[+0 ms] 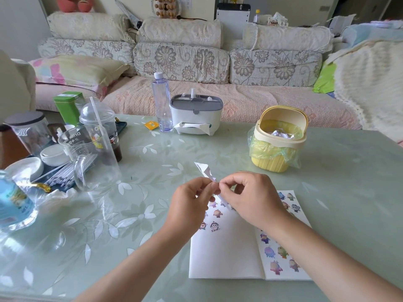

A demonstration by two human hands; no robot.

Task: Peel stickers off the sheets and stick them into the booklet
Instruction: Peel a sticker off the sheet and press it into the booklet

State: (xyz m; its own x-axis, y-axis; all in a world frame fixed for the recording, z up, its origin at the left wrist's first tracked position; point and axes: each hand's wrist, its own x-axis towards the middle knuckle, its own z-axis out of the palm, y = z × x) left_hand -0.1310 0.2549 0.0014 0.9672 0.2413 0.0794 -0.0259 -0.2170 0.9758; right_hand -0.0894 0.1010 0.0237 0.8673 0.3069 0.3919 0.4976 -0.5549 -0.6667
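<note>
Over the open booklet [224, 253], the left hand [192, 201] and right hand [250, 197] are both pinching a curled white sticker sheet [205, 170] in bent fingers; a yellow bin [277, 140] is standing beyond it.

I see a yellow bin [270, 164] w/ bag liner [254, 147], right. Tissue box [196, 118] & water bottle [161, 101] side by side at back; glass jug [91, 162], domed cup [104, 125] w/ straw [96, 114], green tin [67, 107] on left.
</note>
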